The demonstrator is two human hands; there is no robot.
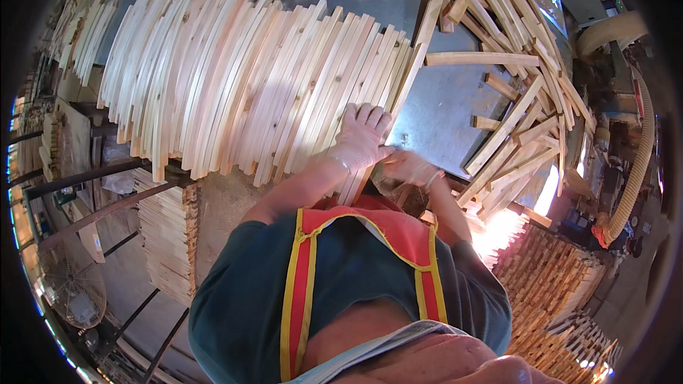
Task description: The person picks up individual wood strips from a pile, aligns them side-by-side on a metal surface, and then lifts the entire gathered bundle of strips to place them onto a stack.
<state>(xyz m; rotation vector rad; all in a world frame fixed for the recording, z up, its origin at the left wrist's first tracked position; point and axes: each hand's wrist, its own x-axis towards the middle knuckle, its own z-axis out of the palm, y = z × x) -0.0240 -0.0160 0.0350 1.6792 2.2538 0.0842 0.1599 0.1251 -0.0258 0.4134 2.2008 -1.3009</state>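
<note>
My left hand (360,136), in a thin whitish glove, lies palm down on the near part of the wooden strips, its fingers extended over them. Beneath and left of it, a broad row of pale wooden strips (267,85) lies side by side on a metal tabletop (432,112). Along the row's right edge runs a long wooden strip (408,82), close to the left fingertips. My right hand (411,168), gloved too, is blurred at the table's near edge, just right of the strips' near ends. Its fingers are bent, and whether they grip anything is unclear.
A jumbled heap of wooden sticks (512,138) covers the table's right side. Stacked lumber (549,272) stands at lower right, another wood stack (165,234) at lower left. A metal rail (106,213) and a floor fan (72,288) are left; a ribbed hose (643,149) hangs right.
</note>
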